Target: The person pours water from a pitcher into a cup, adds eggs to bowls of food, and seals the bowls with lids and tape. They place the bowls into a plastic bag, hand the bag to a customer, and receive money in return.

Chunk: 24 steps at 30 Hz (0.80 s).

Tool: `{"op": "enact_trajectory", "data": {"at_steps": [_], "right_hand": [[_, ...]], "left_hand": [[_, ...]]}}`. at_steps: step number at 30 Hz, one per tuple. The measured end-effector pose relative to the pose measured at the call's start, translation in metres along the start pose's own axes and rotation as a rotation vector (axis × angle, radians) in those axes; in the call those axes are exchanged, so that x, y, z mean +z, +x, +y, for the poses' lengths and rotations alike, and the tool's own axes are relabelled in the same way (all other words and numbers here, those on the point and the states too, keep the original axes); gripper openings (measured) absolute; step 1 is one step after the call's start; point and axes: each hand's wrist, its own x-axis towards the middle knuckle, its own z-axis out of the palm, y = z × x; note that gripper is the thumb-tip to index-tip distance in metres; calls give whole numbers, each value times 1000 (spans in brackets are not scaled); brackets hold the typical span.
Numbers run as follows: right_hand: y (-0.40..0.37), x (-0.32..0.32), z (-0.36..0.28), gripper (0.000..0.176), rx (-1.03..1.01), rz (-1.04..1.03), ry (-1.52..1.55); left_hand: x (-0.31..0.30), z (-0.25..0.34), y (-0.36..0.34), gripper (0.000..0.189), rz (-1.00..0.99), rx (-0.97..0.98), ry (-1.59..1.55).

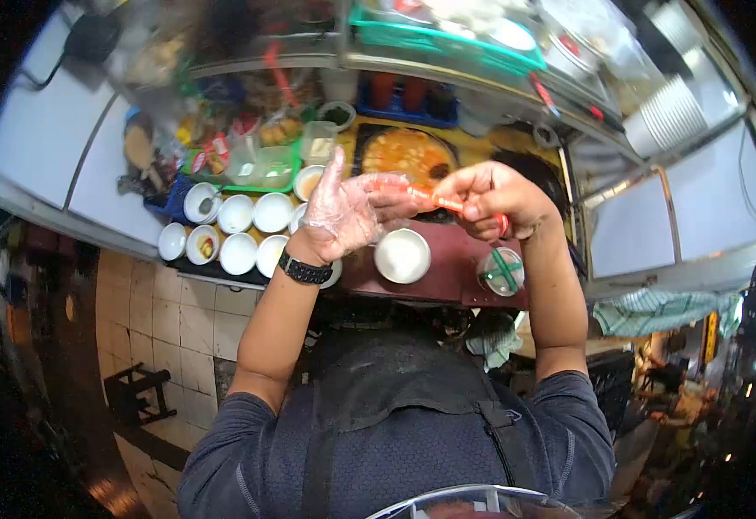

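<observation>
My left hand [348, 212] wears a thin clear plastic glove, its palm turned up and its fingers stretched toward the right. My right hand [495, 199], bare, pinches a narrow orange-red strip [449, 203] with white lettering; its exact kind I cannot tell. The strip's left end overlaps my gloved fingertips in this view, and a red end shows below my right fingers. Beneath both hands stands a white bowl [402, 256] with white contents, on a dark red counter [456, 259]. Behind them is a wide pan [408, 156] of orange-red food.
Several white bowls [236, 214] stand in rows at the left. Beyond them sits a green tray [261, 186] with plastic containers. A clear cup [501, 271] with green bands is at the right. A glass shelf with a green basket [447, 39] spans the back.
</observation>
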Motion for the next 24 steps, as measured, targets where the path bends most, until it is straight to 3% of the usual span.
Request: {"op": "enact_trajectory", "data": {"at_steps": [2,3,5,6,7,11,13,15,17,21,23,24], "right_hand": [[-41,-21,19,40,29,21,20],[-62,-32,29,40,32,46,23],[-104,-46,45,40,31,136,-5],[-125,-52,52,41,26,166,-20],[-145,-64,60,41,32,176,-12],[-218,-104,96,35,-56,375,-113],[-253,-138,128,28,-46,655,-261],[-279,-162,159,19,-25,711,-276],[-296,-171,189,13,10,907,-292],[-309,-201,247,9,-95,1030,-286],[-308,-200,256,10,-112,1068,-269],[-308,-201,259,11,-124,1101,-268]], "left_hand": [[1,-26,18,103,8,-73,-5],[3,-38,29,79,112,-92,87],[10,-70,55,48,469,-65,621],[4,-85,72,24,415,-57,702],[7,-100,92,19,460,-98,733],[-11,-161,167,19,379,-125,957],[-36,-188,201,21,275,-112,1216],[-48,-204,232,21,196,-138,1664],[-59,-220,249,18,157,-122,1845],[-63,-248,258,16,139,-179,1998],[-75,-262,258,13,23,134,2151],[-81,-267,258,9,13,193,2143]]}}
